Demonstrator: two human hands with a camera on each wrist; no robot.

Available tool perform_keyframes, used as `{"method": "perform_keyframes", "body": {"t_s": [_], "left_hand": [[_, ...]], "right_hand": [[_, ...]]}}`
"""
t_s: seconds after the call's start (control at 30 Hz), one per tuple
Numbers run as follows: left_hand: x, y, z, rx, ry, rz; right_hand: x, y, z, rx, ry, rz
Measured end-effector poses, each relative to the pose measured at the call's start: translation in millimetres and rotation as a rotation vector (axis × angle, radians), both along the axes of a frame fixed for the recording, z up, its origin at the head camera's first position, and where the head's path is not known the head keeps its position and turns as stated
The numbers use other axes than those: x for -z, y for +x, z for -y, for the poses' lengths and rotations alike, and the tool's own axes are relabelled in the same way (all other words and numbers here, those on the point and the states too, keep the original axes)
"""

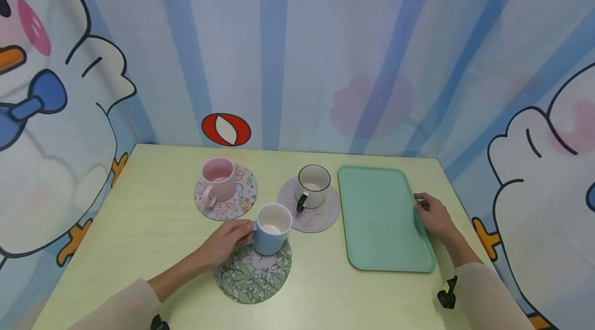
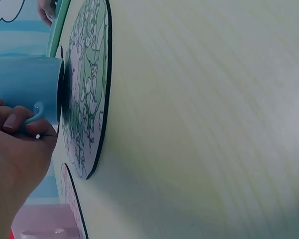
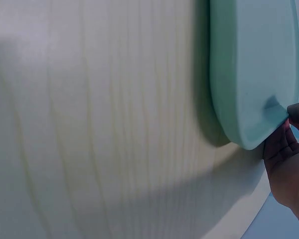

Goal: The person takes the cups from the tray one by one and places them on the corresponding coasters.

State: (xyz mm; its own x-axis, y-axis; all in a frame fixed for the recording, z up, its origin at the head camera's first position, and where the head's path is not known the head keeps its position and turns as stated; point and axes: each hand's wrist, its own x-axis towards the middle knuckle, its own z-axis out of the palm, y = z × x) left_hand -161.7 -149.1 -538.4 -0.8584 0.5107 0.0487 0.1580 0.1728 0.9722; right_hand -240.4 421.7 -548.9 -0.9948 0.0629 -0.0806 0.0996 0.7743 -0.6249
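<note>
A blue mug (image 1: 268,239) with a white inside is held by its handle in my left hand (image 1: 226,242). It stands over the far part of a round green floral coaster (image 1: 246,283), its base close to the surface in the left wrist view. My right hand (image 1: 436,216) pinches the right rim of a mint green tray (image 1: 386,221), thumb on top and fingers beneath. A pink mug (image 1: 223,180) rests on a floral coaster (image 1: 244,185) at the back left. Between it and the tray, a white mug (image 1: 313,195) with a black rim and handle sits on a pale purple coaster (image 1: 311,224).
All of this is on a pale yellow wooden-look table (image 1: 162,190). Behind it hangs a blue striped backdrop (image 1: 307,61) with cartoon figures, meeting the table's back edge. The tray lies just right of the pale purple coaster.
</note>
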Motion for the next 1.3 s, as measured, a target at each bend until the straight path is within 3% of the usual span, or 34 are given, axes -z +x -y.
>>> {"method": "perform_keyframes", "body": {"t_s": [0.27, 0.6, 0.77, 0.93, 1.17, 1.3], "left_hand": [[-0.1, -5.4, 9.7, 0.081, -0.014, 0.013], [2.5, -2.1, 16.5, 0.101, -0.015, 0.081], [3.7, -4.9, 23.2, 0.143, -0.019, 0.084], [-5.3, -13.0, 30.2, 0.189, -0.09, 0.041], [-20.9, -20.2, 36.6, 0.218, -0.228, 0.053], [-27.4, -22.1, 38.6, 0.255, -0.278, -0.008]], "right_hand": [[1.9, -1.4, -0.4, -0.001, -0.006, 0.005], [0.4, 0.6, 0.6, -0.002, -0.005, 0.001], [2.2, -0.8, -0.7, -0.001, -0.003, -0.004], [3.8, -2.8, -3.9, -0.002, 0.002, -0.008], [4.4, -2.8, -2.9, 0.001, -0.003, -0.005], [3.6, -1.9, -2.2, 0.001, -0.003, -0.006]]}}
